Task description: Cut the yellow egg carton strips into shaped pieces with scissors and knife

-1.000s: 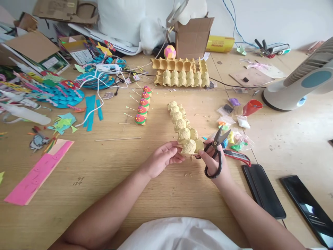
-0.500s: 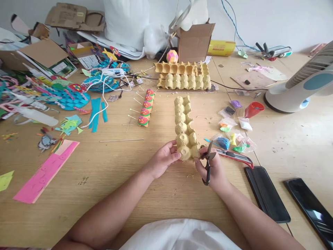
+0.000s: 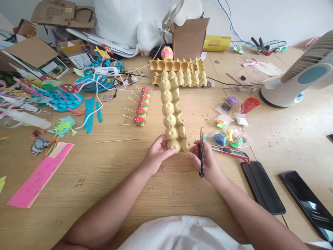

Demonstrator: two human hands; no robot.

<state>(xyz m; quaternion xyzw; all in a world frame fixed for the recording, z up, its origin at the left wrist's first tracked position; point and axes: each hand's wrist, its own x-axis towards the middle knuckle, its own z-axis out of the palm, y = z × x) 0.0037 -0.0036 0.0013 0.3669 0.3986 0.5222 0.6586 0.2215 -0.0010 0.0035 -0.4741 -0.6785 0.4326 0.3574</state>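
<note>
A long strip of yellow egg carton [image 3: 170, 111] stands tilted up from the wooden table [image 3: 109, 173], its far end pointing away from me. My left hand [image 3: 156, 154] pinches the strip's near end on the left side. My right hand [image 3: 206, 161] is closed round black scissors [image 3: 201, 152], blades together and pointing up; its fingertips reach toward the carton's near right corner. Carton crumbs lie on the table beneath.
More egg cartons [image 3: 179, 71] lie behind, by a cardboard box [image 3: 188, 36]. Painted carton caterpillar [image 3: 140, 106] left of the strip. Clay bags [image 3: 229, 135], a red cutter [image 3: 230, 152], a red cup [image 3: 249, 104], two phones [image 3: 262, 187] and a fan [image 3: 301, 76] on the right. Paper scraps crowd the left.
The carton strip swung from lying slanted on the table to standing upright in front of me. The scissors closed and turned blades-up beside it.
</note>
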